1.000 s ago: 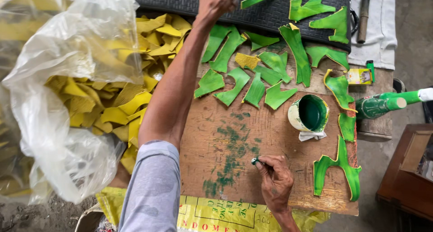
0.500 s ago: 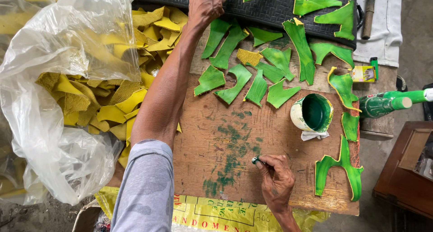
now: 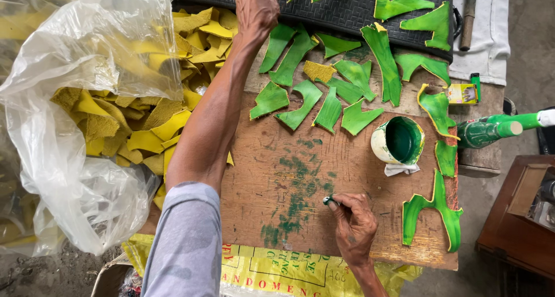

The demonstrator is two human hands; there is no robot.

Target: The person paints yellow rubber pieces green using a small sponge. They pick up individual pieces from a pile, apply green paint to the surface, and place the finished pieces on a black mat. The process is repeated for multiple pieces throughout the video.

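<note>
1. Hands: left hand (image 3: 256,11) reaches far forward, its fingers curled down at the near edge of the black ribbed rubber mat (image 3: 347,11), beside the green-painted pieces; whether it grips anything cannot be told. Right hand (image 3: 354,225) rests on the board, fingers pinched tight round a small green-tipped dauber (image 3: 328,201).
2. Clear plastic sack (image 3: 75,129), large and crumpled, at the left, open over a heap of yellow cut leather-like pieces (image 3: 139,129).
3. Brown wooden work board (image 3: 272,175), smeared with green paint at its middle; the right hand and the dauber lie at its near edge.
4. Green-painted curved flat pieces (image 3: 300,103), many, spread over the far half of the board and on the mat; yellow shows at their edges. Judged light, thin and floppy, with wet faces likely; best taken by an edge.
5. Green plastic bottle (image 3: 491,129), lying on its side at the right.
6. Small round cup of green paint (image 3: 399,140), white outside, right of the smears, a white rag under it.
</note>
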